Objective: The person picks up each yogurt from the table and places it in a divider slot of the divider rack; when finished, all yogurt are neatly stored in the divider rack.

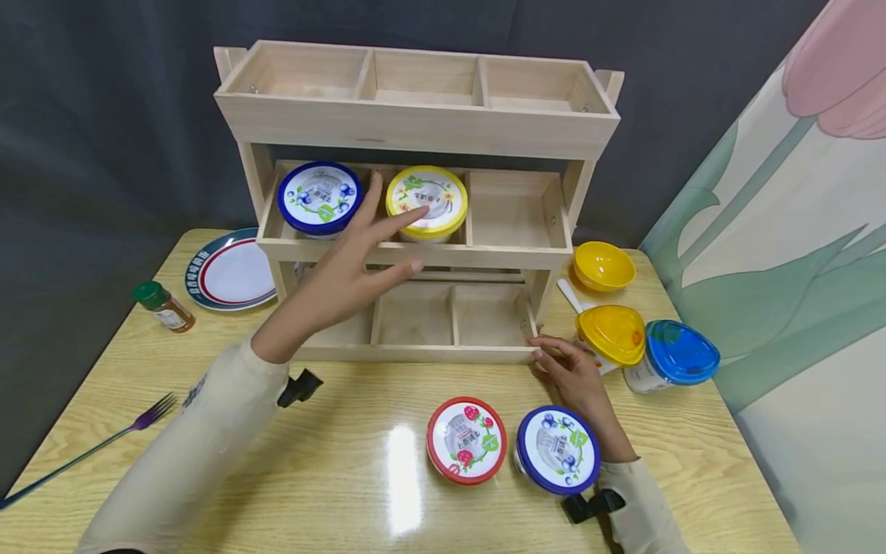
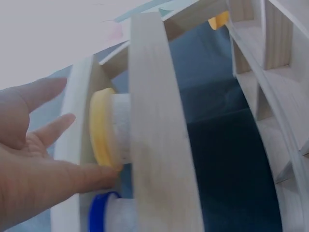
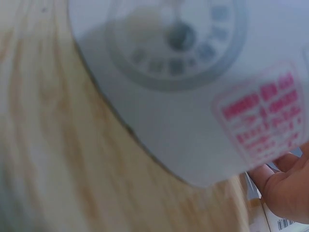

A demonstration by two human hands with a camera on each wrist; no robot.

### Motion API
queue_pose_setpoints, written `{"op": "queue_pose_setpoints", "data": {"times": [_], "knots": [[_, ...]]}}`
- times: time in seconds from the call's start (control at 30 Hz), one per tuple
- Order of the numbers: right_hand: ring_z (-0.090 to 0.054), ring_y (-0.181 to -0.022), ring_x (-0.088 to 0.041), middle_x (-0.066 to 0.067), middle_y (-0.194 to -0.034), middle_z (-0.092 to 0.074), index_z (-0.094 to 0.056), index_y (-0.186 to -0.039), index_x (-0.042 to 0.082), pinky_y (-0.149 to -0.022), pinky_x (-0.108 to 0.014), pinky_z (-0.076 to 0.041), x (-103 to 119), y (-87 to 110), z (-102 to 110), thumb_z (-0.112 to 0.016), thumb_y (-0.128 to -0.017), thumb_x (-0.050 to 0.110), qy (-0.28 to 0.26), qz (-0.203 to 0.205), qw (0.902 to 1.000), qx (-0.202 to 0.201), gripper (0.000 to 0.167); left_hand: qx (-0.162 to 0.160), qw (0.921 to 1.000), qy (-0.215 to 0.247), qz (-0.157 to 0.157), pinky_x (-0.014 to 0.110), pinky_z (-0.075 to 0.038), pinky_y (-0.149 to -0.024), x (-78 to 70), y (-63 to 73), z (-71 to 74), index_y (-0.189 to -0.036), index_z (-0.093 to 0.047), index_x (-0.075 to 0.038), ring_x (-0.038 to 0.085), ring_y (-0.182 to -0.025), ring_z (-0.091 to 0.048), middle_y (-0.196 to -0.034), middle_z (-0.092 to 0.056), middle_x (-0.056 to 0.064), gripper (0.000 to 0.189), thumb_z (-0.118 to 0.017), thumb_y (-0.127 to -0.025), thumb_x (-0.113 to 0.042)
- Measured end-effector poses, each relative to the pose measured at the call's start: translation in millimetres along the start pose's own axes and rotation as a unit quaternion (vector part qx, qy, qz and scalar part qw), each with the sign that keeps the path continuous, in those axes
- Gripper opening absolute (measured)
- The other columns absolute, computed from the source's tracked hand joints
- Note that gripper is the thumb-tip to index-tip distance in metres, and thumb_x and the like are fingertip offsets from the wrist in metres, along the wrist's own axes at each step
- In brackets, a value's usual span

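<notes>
My left hand [image 1: 346,261] reaches over the middle tier of a wooden rack [image 1: 415,127], fingers spread at a tub with a yellow lid [image 1: 432,188]. In the left wrist view, one fingertip lies at the edge of the yellow lid [image 2: 100,128]. Left of it in the same tier stands a blue-lidded tub [image 1: 320,196]. My right hand [image 1: 574,381] holds the front right corner of the bottom tier between thumb and finger. Near that wrist stand a second blue-lidded tub [image 1: 557,448] and a red-lidded tub [image 1: 467,440]. A tub's white side [image 3: 183,116] hides much of the right wrist view.
Right of the rack are a yellow bowl [image 1: 604,265], a yellow-lidded container [image 1: 612,335], a blue-lidded container [image 1: 681,352] and a white handle [image 1: 569,295]. At left lie a plate [image 1: 238,273], a green-capped spice jar [image 1: 164,306] and a fork [image 1: 104,444].
</notes>
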State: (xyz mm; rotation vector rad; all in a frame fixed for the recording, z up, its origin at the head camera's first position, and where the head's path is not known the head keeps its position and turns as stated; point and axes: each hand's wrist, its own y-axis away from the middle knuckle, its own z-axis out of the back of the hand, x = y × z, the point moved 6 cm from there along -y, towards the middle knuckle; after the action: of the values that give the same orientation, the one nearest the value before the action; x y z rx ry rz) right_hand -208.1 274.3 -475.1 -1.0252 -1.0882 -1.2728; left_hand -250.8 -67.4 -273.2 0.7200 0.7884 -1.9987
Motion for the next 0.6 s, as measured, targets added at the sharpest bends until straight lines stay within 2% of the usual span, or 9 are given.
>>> {"op": "queue_pose_setpoints", "data": {"times": [0.13,0.27,0.37,0.5,0.6], "knots": [[-0.068,-0.105,-0.003,-0.027,-0.154,-0.052,-0.06,-0.14,-0.016,-0.09,-0.025,-0.061,0,0.0,-1,-0.055,-0.113,0.001,0.001,-0.003,1.0,0.0,0.032,0.002,0.9994,0.015,-0.032,0.074,-0.02,-0.125,-10.0,16.1,4.8,-0.165,-0.049,-0.025,0.032,-0.166,-0.002,-0.182,0.008,0.003,0.066,-0.076,-0.105,-0.026],[-0.069,-0.105,-0.003,-0.028,-0.154,-0.052,-0.061,-0.14,-0.016,-0.089,-0.025,-0.061,0,-0.5,-2,-0.056,-0.112,0.001,0.001,-0.003,1.0,0.001,0.032,-0.006,0.9962,0.047,-0.073,0.066,-0.025,-0.127,-20.0,36.1,6.5,-0.16,-0.056,-0.018,0.022,-0.166,-0.011,-0.182,-0.005,-0.003,0.061,-0.078,-0.103,-0.016],[-0.069,-0.106,-0.004,-0.027,-0.153,-0.052,-0.061,-0.139,-0.016,-0.089,-0.025,-0.061,0,-1.1,-2,-0.056,-0.112,0.0,-0.002,-0.001,1.0,0.001,0.031,-0.028,0.9909,0.068,-0.113,0.06,-0.03,-0.127,-28.3,53.9,3.9,-0.153,-0.063,-0.013,0.021,-0.165,-0.021,-0.181,-0.019,-0.003,0.055,-0.079,-0.1,-0.007],[-0.07,-0.106,-0.005,-0.021,-0.15,-0.055,-0.061,-0.138,-0.016,-0.09,-0.026,-0.062,-1,-1.9,-1,-0.057,-0.112,0.001,-0.005,0.0,1.0,-0.003,0.031,-0.063,0.9789,0.095,-0.17,0.053,-0.034,-0.127,-35.0,74.0,-3.1,-0.141,-0.071,-0.008,0.024,-0.161,-0.032,-0.177,-0.032,0.0,0.05,-0.081,-0.094,0.004],[-0.07,-0.107,-0.005,-0.015,-0.148,-0.058,-0.061,-0.138,-0.016,-0.09,-0.026,-0.062,-3,-1.7,0,-0.058,-0.112,0.003,-0.007,0.0,1.0,-0.004,0.032,-0.075,0.9733,0.106,-0.19,0.047,-0.036,-0.127,-33.9,86.0,-9.6,-0.135,-0.073,-0.007,0.028,-0.159,-0.036,-0.175,-0.036,0.004,0.05,-0.083,-0.089,0.009]]}}
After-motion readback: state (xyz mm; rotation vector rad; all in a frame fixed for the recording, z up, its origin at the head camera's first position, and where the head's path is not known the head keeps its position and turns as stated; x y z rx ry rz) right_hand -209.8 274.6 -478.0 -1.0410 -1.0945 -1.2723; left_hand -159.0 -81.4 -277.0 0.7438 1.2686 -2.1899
